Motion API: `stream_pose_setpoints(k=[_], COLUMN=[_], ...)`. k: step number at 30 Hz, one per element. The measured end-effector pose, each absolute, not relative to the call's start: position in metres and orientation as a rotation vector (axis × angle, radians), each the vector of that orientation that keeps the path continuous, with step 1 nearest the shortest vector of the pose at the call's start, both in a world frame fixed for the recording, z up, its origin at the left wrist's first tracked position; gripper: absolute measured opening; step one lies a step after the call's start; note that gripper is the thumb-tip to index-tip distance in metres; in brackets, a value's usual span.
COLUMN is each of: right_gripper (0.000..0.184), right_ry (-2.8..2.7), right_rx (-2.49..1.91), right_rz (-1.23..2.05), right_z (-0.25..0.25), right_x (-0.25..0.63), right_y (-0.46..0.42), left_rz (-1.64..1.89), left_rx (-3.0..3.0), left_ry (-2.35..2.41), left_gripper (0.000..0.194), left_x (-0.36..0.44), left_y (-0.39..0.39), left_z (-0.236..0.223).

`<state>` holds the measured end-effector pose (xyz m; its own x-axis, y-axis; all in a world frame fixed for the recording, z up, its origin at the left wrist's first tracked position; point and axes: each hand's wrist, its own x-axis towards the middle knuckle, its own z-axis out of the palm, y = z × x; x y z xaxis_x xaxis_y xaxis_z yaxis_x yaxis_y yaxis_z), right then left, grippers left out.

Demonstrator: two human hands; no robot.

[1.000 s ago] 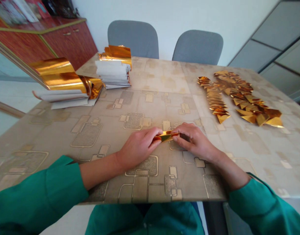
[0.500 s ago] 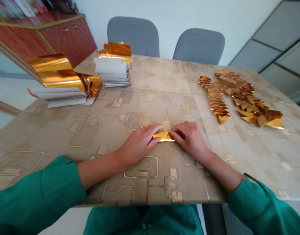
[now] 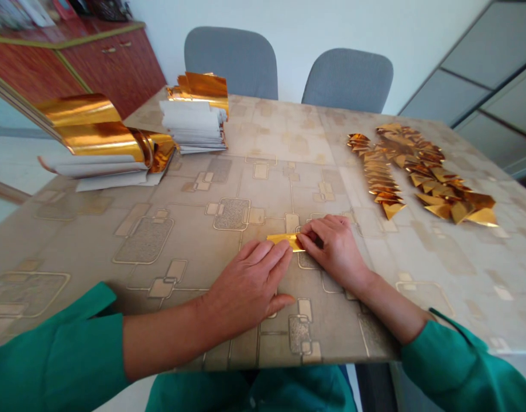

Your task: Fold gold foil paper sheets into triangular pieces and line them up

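Note:
A narrow folded strip of gold foil paper [image 3: 284, 238] lies on the patterned tablecloth in front of me. My right hand [image 3: 334, 246] pinches its right end between thumb and fingers. Stretched out flat, the fingers of my left hand [image 3: 256, 280] lie along the strip's near edge, their tips touching it. The left thumb sticks out toward me, apart from the paper. My left fingers cover part of the strip's near side, and the right fingertips hide its right end.
Gold foil sheets with white backs [image 3: 112, 166] lie curled at the left, beside another stack [image 3: 194, 129]. Several folded gold pieces [image 3: 434, 166] spread in rows at the right. Two grey chairs [image 3: 231, 63] stand beyond the table [image 3: 271, 189].
My left hand has let go of the strip's left end, moved nearer to me and flattened its fingers along the near edge. My right hand keeps its pinch.

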<state>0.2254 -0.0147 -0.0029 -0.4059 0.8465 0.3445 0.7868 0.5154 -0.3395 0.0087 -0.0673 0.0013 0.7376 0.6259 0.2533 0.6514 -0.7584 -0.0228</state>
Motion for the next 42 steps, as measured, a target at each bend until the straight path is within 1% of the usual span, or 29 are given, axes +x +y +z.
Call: stream_pose_setpoints(k=[7,16,25,27,28,30,32,37,42], right_gripper=[0.016,0.018,0.012,0.011,0.014,0.019,0.019,0.019,0.019], right_ry=[-2.330,-2.371,-2.269,-2.272,-2.289,-2.422,-2.526,-2.597,-2.564], right_rx=[-1.345,-1.366,-1.446,-1.391,-1.343,-1.165,-1.062,-1.066,-1.088], right_rz=[0.049,-0.063,-0.183,-0.222,-0.241,-0.210,-0.199,-0.239,-0.209], right_z=[-0.004,-0.003,0.000,0.006,0.009,0.014,0.015,0.012,0.014], right_x=[0.224,0.222,0.223,0.225,0.226,0.227,0.227,0.229,0.230], right_y=[-0.015,-0.016,-0.018,-0.025,-0.029,-0.040,-0.051,-0.060,-0.057], left_rz=[-0.330,-0.318,-0.249,-0.251,-0.257,-0.266,-0.265,-0.238,-0.234], left_rx=[-2.846,-2.864,-2.901,-2.901,-2.899,-2.895,-2.896,-2.901,-2.912], left_ry=[-1.058,-1.077,-1.109,-1.106,-1.102,-1.097,-1.098,-1.083,-1.039], left_gripper=[0.075,0.075,0.073,0.072,0.072,0.073,0.073,0.072,0.074], left_x=[0.007,0.008,0.009,0.009,0.009,0.010,0.010,0.008,-0.001], left_y=[-0.067,-0.065,-0.063,-0.062,-0.062,-0.061,-0.061,-0.059,-0.060], left_z=[0.000,0.002,0.007,0.007,0.007,0.007,0.007,0.009,0.007])
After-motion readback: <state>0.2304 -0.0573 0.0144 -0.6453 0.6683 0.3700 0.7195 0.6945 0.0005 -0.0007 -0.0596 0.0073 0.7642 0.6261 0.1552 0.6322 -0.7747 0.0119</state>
